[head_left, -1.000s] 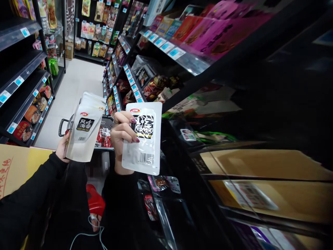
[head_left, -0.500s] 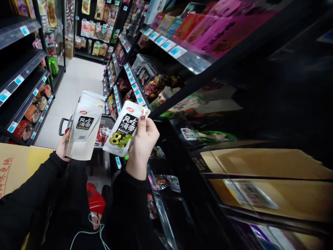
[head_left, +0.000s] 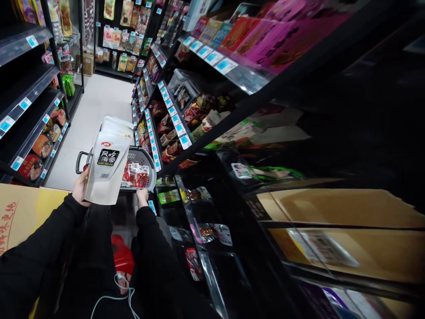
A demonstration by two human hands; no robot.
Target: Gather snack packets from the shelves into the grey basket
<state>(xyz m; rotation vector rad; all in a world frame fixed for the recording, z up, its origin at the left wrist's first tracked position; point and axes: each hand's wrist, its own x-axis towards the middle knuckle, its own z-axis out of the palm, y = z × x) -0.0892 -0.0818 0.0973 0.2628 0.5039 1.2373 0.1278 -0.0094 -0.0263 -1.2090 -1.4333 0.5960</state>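
My left hand [head_left: 80, 188] is closed round the left side of a pale display box [head_left: 102, 192]. White snack pouches [head_left: 109, 155] with a black label and a red logo stand in it, one behind another. Farther right, my right hand [head_left: 142, 197] is at the near rim of a grey shopping basket [head_left: 151, 170], seen from the back. Its fingers are hidden, so what they hold, if anything, does not show. Red snack packets [head_left: 137, 174] lie in the basket, which is partly covered by the display box.
A shelf rack [head_left: 212, 60] with price tags runs along my right, holding snack packs. More shelves [head_left: 26, 104] stand on the left. A cardboard box [head_left: 29, 212] is at lower left, and a red object [head_left: 122, 254] lies below my arms. Tiled floor [head_left: 96, 102] stretches ahead.
My right hand has moved down and left to the basket's near rim. The white pouch it held up is no longer visible. My left hand and the display box have barely moved.
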